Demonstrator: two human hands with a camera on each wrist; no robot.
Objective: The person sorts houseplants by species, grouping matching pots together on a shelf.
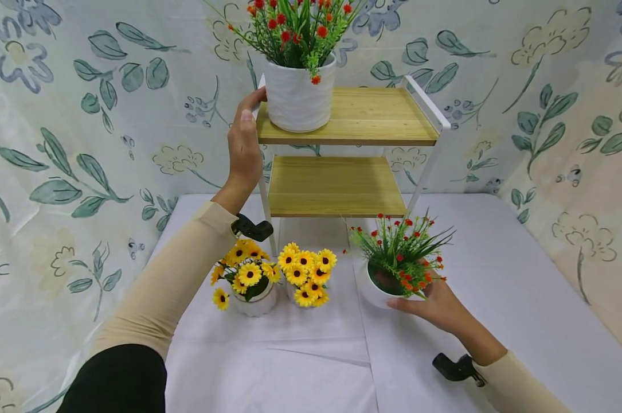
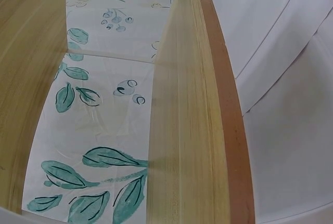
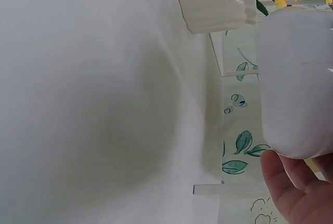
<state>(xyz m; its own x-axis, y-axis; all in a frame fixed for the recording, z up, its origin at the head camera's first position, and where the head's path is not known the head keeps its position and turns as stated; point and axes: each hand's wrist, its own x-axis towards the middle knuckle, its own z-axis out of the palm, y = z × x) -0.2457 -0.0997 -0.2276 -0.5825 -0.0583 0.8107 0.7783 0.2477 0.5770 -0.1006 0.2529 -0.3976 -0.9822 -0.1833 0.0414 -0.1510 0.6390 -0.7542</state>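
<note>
From the head view, the left hand [image 1: 245,146] rested with relaxed fingers against the shelf's [image 1: 362,117] top board beside a white pot of red flowers [image 1: 299,92]. The right hand [image 1: 437,307] cupped a second red-flower pot [image 1: 388,287] on the table [image 1: 496,275], near two pots of yellow flowers [image 1: 274,281]. The left wrist view showed only shelf boards [image 2: 192,130]. The right wrist view showed fingers [image 3: 283,193] under the smooth white pot [image 3: 296,78].

Beige ribbed sleeves [image 1: 171,275], black upper cuff, black wrist-mounted cameras [image 1: 252,228].
</note>
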